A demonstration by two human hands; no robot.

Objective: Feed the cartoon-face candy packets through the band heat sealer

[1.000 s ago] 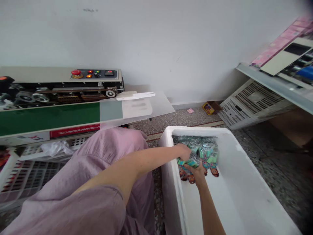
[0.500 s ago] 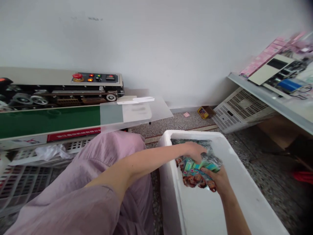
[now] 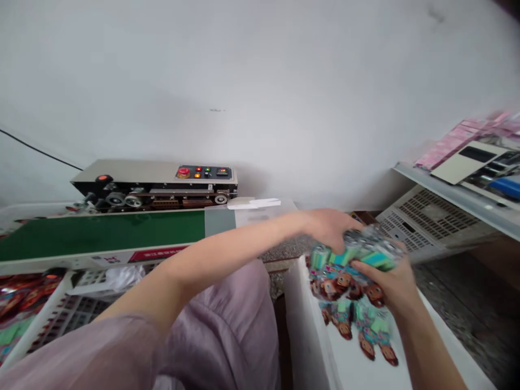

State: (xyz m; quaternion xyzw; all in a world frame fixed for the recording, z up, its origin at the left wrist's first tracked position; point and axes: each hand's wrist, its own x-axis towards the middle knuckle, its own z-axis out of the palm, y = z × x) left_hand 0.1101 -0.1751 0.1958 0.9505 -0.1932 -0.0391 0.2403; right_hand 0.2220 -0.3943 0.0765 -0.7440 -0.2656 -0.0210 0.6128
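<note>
A bunch of shiny plastic packets [image 3: 345, 281], green and blue with brown-haired cartoon figures, is held between both of my hands. My left hand [image 3: 331, 227] reaches across from the left and is closed on the bunch at its back left side. On the right side, my right hand [image 3: 396, 281] grips it, with the thumb across the front. The bunch is above the far end of a white foam box [image 3: 306, 330]. More of the same packets [image 3: 374, 325] lie inside the box beneath it. Several of my fingers are hidden behind the packets.
To the left stands a belt sealing machine [image 3: 154, 184] with a green conveyor belt [image 3: 122, 233] and a lit control panel. Below it is a white crate [image 3: 60, 314] beside red packets [image 3: 24, 292]. White crates [image 3: 422, 222] sit under a table [image 3: 459, 200] at right.
Both hands have lifted the bunch of packets up from inside the foam box to above its far end. Packets below have come into view. My view has shifted left and up.
</note>
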